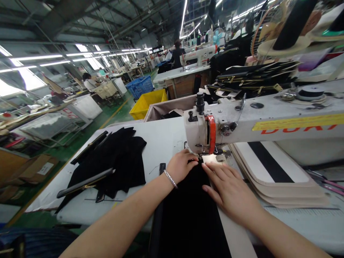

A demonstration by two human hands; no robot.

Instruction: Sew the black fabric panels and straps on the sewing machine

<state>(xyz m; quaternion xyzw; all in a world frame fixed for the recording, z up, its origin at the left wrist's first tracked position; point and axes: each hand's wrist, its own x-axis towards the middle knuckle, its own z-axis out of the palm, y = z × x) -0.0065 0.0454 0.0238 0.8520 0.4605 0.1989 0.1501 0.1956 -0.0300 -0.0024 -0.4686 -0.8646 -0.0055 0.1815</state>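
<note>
A long black fabric piece [192,215] runs from the front edge of the table up to the presser foot of a white sewing machine [197,132]. My left hand [181,166], with a silver bangle at the wrist, pinches the fabric's far end just left of the needle area. On the other side my right hand [225,184] lies flat, fingers stretched over the fabric's right edge and a cream strip [236,233] beside it. A small gold-coloured bit shows at the fabric's tip. The needle itself is hidden behind the machine head and fingers.
Black pieces with zippers [115,161] lie heaped on the left of the table. Cream panels with a black stripe [279,172] are stacked under the machine arm. Beyond stand a yellow crate [149,102] and a blue basket [139,86]. Other people sit farther back.
</note>
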